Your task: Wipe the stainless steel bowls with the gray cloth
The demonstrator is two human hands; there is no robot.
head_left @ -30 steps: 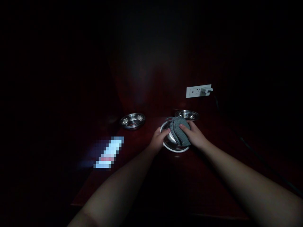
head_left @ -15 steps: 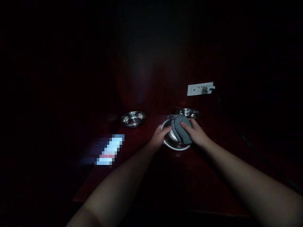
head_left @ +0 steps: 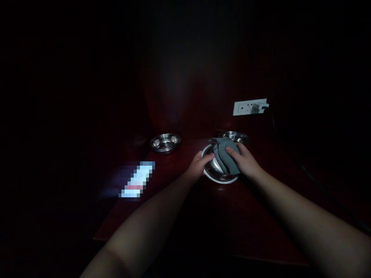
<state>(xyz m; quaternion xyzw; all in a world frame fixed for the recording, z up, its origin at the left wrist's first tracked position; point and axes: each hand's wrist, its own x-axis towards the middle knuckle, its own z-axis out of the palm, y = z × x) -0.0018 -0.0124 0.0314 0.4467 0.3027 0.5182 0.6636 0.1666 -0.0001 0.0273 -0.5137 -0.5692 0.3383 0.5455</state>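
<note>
In dim light a shiny steel bowl [head_left: 218, 178] sits on a dark red table [head_left: 249, 224]. My left hand [head_left: 198, 166] grips the bowl's left rim with curled fingers. My right hand [head_left: 246, 161] presses a bunched grey knitted cloth [head_left: 226, 157] into the bowl from the right, fingers closed on the cloth. The cloth hides most of the bowl's inside.
A second steel bowl [head_left: 165, 142] stands to the left, and a third [head_left: 234, 136] just behind my right hand. A white wall socket [head_left: 249, 107] with a plug and dark cable is at the back right. A lit, pixelated flat thing [head_left: 137, 180] lies at the left.
The hands, the cloth and the bowl keep the same hold. The whole scene has shifted slightly up and right in the view, as my head moved.
</note>
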